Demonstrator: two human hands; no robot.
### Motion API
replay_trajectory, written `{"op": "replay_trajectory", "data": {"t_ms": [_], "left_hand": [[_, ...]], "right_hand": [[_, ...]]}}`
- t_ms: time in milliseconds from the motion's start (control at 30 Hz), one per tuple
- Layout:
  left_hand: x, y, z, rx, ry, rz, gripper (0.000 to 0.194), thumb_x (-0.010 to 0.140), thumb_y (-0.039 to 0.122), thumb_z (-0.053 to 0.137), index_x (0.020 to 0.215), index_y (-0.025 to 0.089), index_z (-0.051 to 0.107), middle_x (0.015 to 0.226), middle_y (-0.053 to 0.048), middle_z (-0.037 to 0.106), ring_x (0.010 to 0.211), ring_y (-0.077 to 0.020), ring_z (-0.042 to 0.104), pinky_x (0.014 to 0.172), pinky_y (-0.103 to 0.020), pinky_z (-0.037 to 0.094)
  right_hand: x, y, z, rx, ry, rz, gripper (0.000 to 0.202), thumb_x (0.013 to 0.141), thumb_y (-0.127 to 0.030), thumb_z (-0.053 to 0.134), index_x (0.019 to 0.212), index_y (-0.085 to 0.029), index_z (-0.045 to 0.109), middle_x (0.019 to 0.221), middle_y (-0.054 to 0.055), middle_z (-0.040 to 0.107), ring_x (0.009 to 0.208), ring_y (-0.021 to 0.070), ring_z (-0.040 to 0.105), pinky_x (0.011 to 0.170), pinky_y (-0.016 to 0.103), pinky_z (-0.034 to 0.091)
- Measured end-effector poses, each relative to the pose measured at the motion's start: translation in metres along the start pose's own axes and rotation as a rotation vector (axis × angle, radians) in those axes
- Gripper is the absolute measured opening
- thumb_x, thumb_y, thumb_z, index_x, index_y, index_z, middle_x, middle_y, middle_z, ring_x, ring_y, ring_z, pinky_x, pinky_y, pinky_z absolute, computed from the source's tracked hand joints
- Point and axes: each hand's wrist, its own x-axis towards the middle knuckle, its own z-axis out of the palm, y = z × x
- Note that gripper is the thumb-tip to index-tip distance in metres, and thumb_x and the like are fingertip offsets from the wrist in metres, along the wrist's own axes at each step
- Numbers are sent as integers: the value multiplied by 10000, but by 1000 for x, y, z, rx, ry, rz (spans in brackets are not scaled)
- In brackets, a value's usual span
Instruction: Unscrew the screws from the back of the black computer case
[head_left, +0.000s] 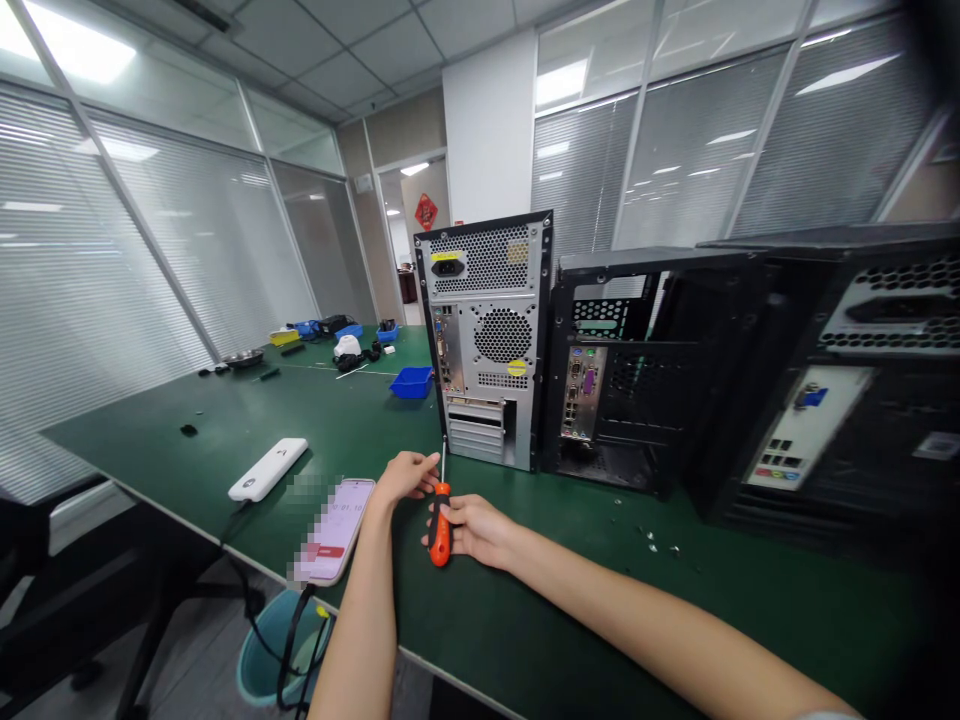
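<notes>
My right hand is wrapped round the red and black handle of a screwdriver, whose shaft points up to the lower left corner of a computer case. Beside the shaft is my left hand, its fingers bent together close to the top of the handle; whether they pinch anything is too small to tell. The case stands upright with its silver rear panel facing me. A phone lies left of my left forearm.
Two more black cases stand at the right. Small screws lie before them. A white power bank, a blue tray and cables are on the green table. Below its edge is a teal bin.
</notes>
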Motion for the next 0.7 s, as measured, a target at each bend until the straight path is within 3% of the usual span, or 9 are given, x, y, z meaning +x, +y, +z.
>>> {"op": "replay_trajectory", "data": {"t_ms": [167, 300, 400, 467, 600, 700], "left_hand": [[-3, 4, 0, 38, 15, -7, 462, 658, 603, 620, 621, 142, 613, 657, -96, 689, 529, -151, 593, 488, -234, 431], [-20, 6, 0, 114, 72, 23, 381, 691, 548, 619, 631, 173, 596, 591, -70, 658, 550, -188, 608, 514, -258, 429], [-47, 1, 3, 320, 267, 180, 352, 771, 535, 526, 816, 199, 617, 723, -89, 685, 665, -235, 639, 617, -308, 439], [-68, -7, 7, 363, 387, 213, 423, 784, 536, 502, 1009, 187, 580, 860, -122, 687, 802, -283, 646, 706, -355, 442], [-100, -26, 24, 259, 447, 174, 569, 785, 561, 474, 1187, 158, 473, 946, -149, 672, 847, -308, 648, 748, -397, 456], [-108, -38, 38, 167, 509, 137, 654, 773, 601, 452, 1244, 150, 411, 892, -135, 666, 774, -295, 659, 707, -398, 475]], "right_hand": [[-1, 0, 4, 12, 22, 2, 83, 851, -160, 555, 795, -121, 507, 632, 10, 595, 640, 203, 682, 815, 452, 476], [0, -3, 13, 32, 39, -10, 57, 876, -126, 482, 836, -119, 520, 641, 17, 610, 608, 176, 667, 808, 427, 477], [3, -5, 18, 41, 59, -23, 65, 872, -130, 487, 824, -122, 530, 643, 20, 615, 584, 154, 645, 792, 392, 476], [6, -6, 20, 37, 74, -32, 57, 854, -138, 521, 801, -125, 537, 636, 14, 612, 568, 138, 624, 768, 364, 475], [12, -6, 22, 21, 92, -42, 100, 824, -200, 594, 770, -127, 551, 649, 13, 616, 568, 118, 592, 700, 308, 457], [13, -4, 24, 23, 92, -56, 142, 815, -242, 612, 750, -129, 556, 676, 18, 620, 571, 111, 576, 647, 279, 438]]}}
